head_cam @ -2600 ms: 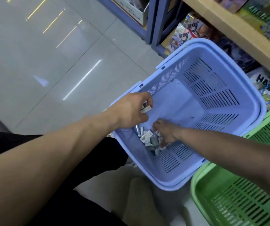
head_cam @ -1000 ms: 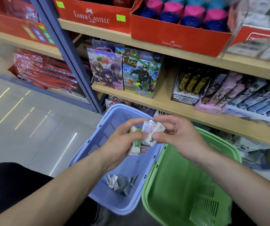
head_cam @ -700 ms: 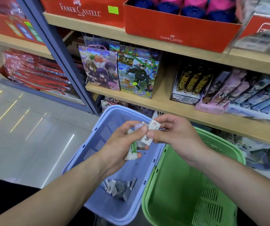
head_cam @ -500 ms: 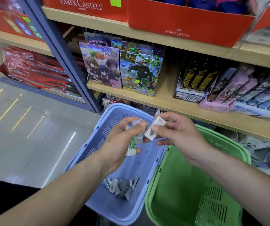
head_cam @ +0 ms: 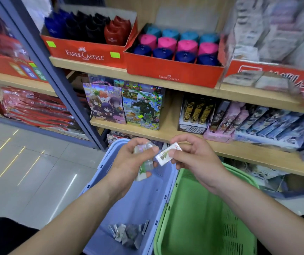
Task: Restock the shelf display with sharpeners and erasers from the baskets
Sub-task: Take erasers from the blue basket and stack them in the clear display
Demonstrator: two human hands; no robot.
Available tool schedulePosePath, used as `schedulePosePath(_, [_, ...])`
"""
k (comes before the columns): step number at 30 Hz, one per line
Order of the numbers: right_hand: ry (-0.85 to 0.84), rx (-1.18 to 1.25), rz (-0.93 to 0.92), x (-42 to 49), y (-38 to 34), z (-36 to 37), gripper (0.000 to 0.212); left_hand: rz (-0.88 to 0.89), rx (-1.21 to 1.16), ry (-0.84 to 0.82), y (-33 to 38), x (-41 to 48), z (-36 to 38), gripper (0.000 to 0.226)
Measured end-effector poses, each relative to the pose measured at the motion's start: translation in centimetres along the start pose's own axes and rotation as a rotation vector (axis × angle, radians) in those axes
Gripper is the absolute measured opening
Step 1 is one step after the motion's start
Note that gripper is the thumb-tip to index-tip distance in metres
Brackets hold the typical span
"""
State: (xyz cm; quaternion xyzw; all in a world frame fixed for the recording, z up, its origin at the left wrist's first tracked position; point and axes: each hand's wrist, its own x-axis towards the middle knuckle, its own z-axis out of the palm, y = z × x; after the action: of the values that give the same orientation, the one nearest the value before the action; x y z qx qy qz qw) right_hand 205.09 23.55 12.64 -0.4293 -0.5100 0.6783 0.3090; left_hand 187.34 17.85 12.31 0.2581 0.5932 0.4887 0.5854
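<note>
The right hand (head_cam: 197,159) pinches a single white eraser (head_cam: 167,155) between thumb and forefinger. Its other fingers (head_cam: 184,139) curl loosely above, and the eraser juts out to the left of the fingertips at a tilt. Just beside it, close to touching, the left hand (head_cam: 131,162) grips a small bundle of erasers (head_cam: 142,169), one with a green label. The thumb presses across the front of the bundle and the remaining fingers wrap behind.

Both hands are above the blue basket (head_cam: 147,199), where a loose pile of wrapped erasers (head_cam: 127,233) lies at the near end. The green basket (head_cam: 165,214) stands against it on the right. On the upper shelf (head_cam: 92,65) sit red boxes (head_cam: 173,70), one filled with pink, blue and teal sharpeners (head_cam: 167,43).
</note>
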Motion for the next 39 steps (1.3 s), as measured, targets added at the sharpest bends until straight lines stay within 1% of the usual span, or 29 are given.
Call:
schedulePosePath(5, [0.128, 0.08, -0.181, -2.8, -5.2, -3.9, 0.014, 0.195, 0.097, -0.077, 4.7, -1.9, 3.4, 0.019])
schedulePosePath(7, [0.176, 0.041, -0.277, -4.0, -7.7, -5.8, 0.021, 0.28, 0.153, -0.117, 6.9, -2.5, 5.2, 0.018])
schedulePosePath(10, [0.242, -0.042, -0.408, -5.5, -11.0, -8.5, 0.038, 0.389, 0.213, -0.181, 10.1, -2.8, 8.3, 0.017])
schedulePosePath(12, [0.279, -0.067, -0.454, -6.2, -12.7, -10.4, 0.042, 0.461, 0.251, -0.199, 11.7, -2.6, 10.4, 0.016])
schedulePosePath(16, [0.359, -0.098, -0.45, -7.2, -15.1, -14.0, 0.042, 0.536, 0.338, -0.194, 14.3, -1.8, 14.0, 0.017])
schedulePosePath(23, [0.466, -0.128, -0.378, -8.4, -16.3, -18.7, 0.031, 0.642, 0.526, -0.187, 16.7, 0.5, 18.1, 0.019])
schedulePosePath(26, [0.533, -0.211, -0.397, -8.5, -16.9, -20.1, 0.03, 0.699, 0.613, -0.141, 17.8, 1.8, 19.1, 0.019])
schedulePosePath(29, [0.549, -0.241, -0.439, -7.8, -17.9, -21.0, 0.028, 0.759, 0.664, -0.07, 18.8, 3.5, 19.2, 0.02])
schedulePosePath(31, [0.546, -0.291, -0.461, -6.8, -18.6, -21.0, 0.029, 0.78, 0.646, 0.008, 19.4, 4.5, 19.1, 0.02])
schedulePosePath(34, [0.536, -0.383, -0.469, -4.9, -19.5, -20.7, 0.028, 0.732, 0.52, 0.095, 20.0, 5.7, 18.4, 0.021])
schedulePosePath(39, [0.466, -0.49, -0.456, -1.1, -20.3, -18.9, 0.028, 0.633, 0.341, 0.081, 19.8, 6.5, 17.2, 0.02])
